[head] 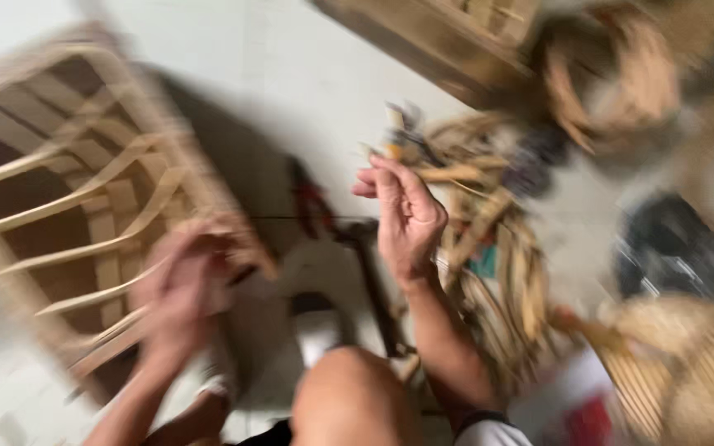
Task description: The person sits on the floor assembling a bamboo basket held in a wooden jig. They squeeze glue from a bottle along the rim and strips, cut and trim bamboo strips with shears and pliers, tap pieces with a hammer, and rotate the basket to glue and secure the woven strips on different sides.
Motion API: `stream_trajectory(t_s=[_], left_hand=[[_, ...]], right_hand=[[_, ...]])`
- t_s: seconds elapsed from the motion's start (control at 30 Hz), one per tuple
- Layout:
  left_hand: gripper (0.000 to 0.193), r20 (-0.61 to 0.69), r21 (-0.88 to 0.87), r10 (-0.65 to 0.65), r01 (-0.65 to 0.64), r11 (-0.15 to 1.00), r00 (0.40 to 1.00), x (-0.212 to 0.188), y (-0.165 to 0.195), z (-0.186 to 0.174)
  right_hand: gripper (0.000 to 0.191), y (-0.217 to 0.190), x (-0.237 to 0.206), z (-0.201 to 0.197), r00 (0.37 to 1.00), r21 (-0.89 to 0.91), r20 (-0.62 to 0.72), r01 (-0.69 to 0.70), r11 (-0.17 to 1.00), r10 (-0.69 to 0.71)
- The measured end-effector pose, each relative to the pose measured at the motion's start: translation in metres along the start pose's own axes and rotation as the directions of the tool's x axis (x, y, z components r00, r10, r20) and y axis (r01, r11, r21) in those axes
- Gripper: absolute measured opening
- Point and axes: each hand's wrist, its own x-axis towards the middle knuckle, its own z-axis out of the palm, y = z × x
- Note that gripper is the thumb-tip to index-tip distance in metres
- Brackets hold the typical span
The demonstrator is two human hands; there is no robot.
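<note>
Hands over pale floor (291,74). Our left hand (179,289), blurred, rests at the lower corner of the slatted frame (84,190) at left; we cannot tell its grip. Our right hand (406,219) is raised at centre, fingers loosely spread, holding nothing, just beside the strip pile (489,239). Bare floor lies between frame and pile; baskets (613,74) crowd the right edge.

Your wooden frame (84,206) lies at nine o'clock, cane strips (489,239) at three, baskets (613,74) at one.
</note>
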Motion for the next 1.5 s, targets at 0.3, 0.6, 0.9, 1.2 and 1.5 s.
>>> stream_trajectory(t_s=[0.3,0.6,0.9,1.2,1.5], left_hand=[[0.027,-0.056,-0.533,-0.096,0.051,0.844,0.994,0.001,-0.014,-0.003],[0.042,-0.073,-0.439,-0.149,0.102,0.893,0.986,0.012,-0.006,0.007],[0.039,-0.156,-0.581,-0.099,-0.010,0.814,0.983,0.033,-0.027,0.010],[0.043,-0.236,-0.603,-0.085,-0.078,0.794,0.968,0.028,-0.022,0.011],[0.044,-0.322,-0.677,-0.122,-0.139,0.723,0.939,0.029,-0.018,-0.012]], right_hand=[[0.020,0.188,-0.062,-0.298,0.892,-0.628,-0.258,-0.447,0.638,0.371],[0.041,0.247,-0.080,-0.282,0.861,-0.738,-0.314,-0.486,0.468,0.399],[0.036,0.184,-0.077,-0.278,0.830,-0.599,-0.317,-0.550,0.582,0.458],[0.029,0.051,-0.067,-0.061,0.960,-0.342,0.280,0.095,0.935,0.006],[0.038,-0.061,-0.008,0.134,0.707,-0.245,0.619,0.588,0.771,-0.342]])
